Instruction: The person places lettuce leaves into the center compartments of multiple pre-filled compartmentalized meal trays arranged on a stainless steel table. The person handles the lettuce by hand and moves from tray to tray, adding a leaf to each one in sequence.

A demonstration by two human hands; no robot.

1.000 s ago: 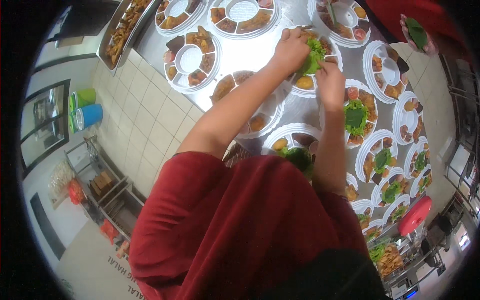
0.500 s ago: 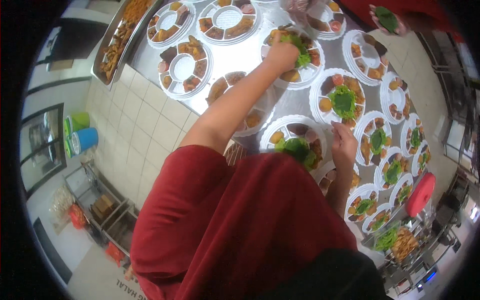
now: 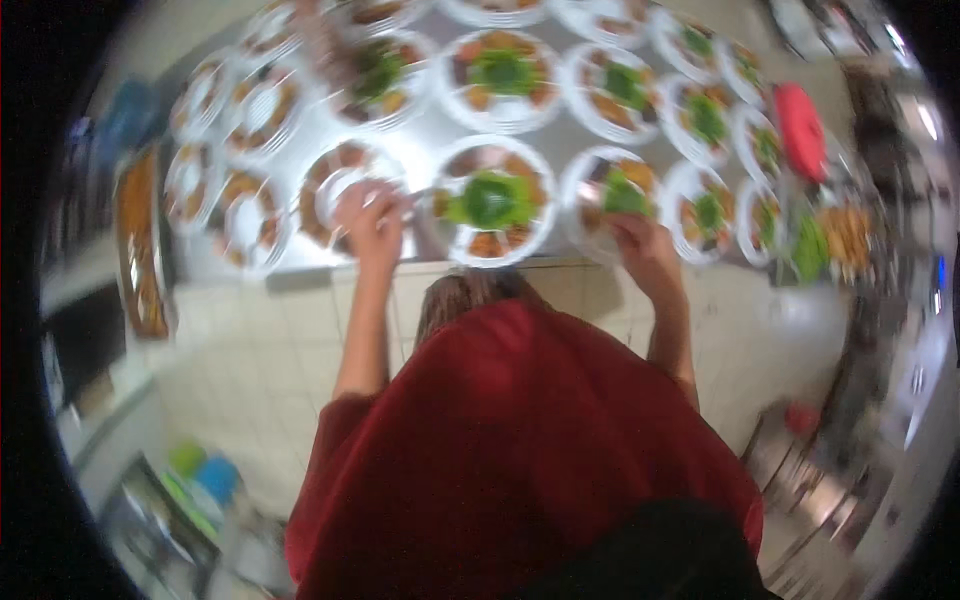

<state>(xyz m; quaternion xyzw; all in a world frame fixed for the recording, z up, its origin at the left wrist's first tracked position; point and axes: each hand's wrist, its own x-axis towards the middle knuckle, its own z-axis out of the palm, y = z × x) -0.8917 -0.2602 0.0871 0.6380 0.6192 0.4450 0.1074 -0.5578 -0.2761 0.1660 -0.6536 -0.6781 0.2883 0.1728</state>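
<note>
My left hand reaches over the near rim of a round white sectioned plate; this plate's middle section holds no greens. Blur hides whether the fingers grip anything. At the lower edge of another plate, my right hand has its fingers drawn together near the greens. What they hold, if anything, cannot be made out. Between my hands stands a plate with lettuce and a round dark green leaf in its middle, and portions of food around it.
Several similar filled plates cover the metal table. Another person's blurred hand is over a far-left plate. A long tray of orange-brown food stands left. A red lid-like object and a pile of light brown food are right.
The view has turned, so the table now lies straight across. My left hand has moved from a lettuce-topped plate to one without greens. My right hand is now at another plate's edge.
</note>
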